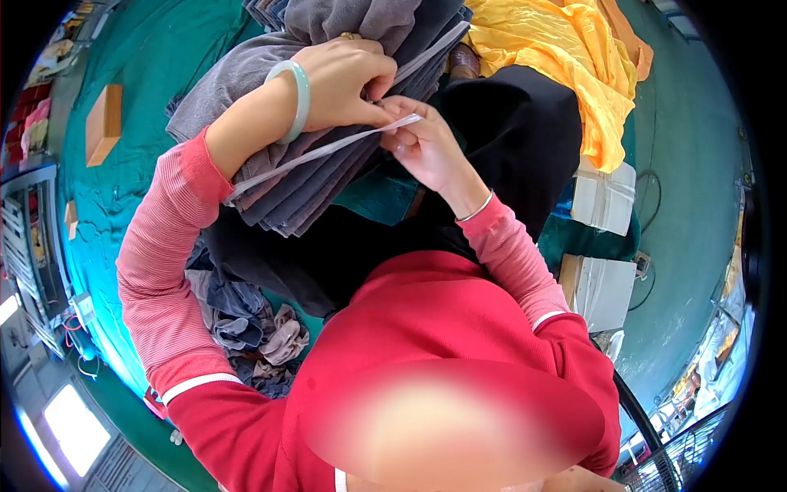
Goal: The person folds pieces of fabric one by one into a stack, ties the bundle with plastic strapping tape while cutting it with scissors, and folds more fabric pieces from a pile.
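Observation:
A thick stack of folded dark grey cloths (299, 193) lies at the upper middle, with a thin white strip (328, 149) passing around it. My left hand (340, 86), with a pale green bangle at the wrist, rests over the stack, its fingers curled and thumb and fingertips pinching at the strip. Close against it, my right hand (422, 148) is closed on the strip near its loose end. The fingertips of both hands meet at the stack's edge, and the exact crossing of the strip there is partly hidden.
Yellow cloth (549, 61) lies at the upper right. White strapped boxes (602, 197) stand at the right. Crumpled grey cloths (246, 320) lie at the lower left. A brown block (104, 125) sits on the green sheet (147, 74). A wire-guarded object (684, 455) is at the lower right.

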Tool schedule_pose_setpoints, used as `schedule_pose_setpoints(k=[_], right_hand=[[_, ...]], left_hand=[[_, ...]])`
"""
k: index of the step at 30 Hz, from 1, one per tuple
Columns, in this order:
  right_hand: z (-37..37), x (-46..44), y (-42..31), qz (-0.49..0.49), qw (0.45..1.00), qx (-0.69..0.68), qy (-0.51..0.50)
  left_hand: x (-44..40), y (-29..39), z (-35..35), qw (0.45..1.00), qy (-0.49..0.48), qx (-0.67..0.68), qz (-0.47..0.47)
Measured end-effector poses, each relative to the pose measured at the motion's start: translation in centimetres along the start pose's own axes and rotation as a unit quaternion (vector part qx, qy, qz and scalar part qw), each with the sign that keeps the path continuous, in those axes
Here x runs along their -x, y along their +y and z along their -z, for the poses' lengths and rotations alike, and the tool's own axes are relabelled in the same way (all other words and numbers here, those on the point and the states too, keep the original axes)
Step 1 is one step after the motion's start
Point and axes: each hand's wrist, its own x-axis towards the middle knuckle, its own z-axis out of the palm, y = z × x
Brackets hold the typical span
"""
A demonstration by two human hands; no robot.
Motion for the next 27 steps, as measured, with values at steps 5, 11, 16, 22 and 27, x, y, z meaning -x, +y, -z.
schedule_pose_setpoints(k=[5,11,16,22,27], right_hand=[[-0.6,0.5,0.0,0.045,0.994,0.089,0.055],[-0.5,0.8,-1.1,0.368,0.633,0.670,0.125],[4.4,0.1,2.2,0.334,0.545,0.753,0.157],[8.2,-0.3,4.0,0.263,0.575,0.755,0.175],[7.5,0.7,1.3,0.124,0.836,0.521,0.123]], left_hand=[[0.7,0.4,0.3,0.997,0.025,-0.070,-0.038],[2.1,0.5,0.4,0.982,0.000,-0.136,-0.131],[3.0,0.1,0.7,0.974,-0.058,-0.160,-0.152],[4.1,-1.8,0.6,0.988,-0.003,-0.078,-0.131],[4.4,-1.7,1.9,0.997,0.019,-0.037,-0.060]])
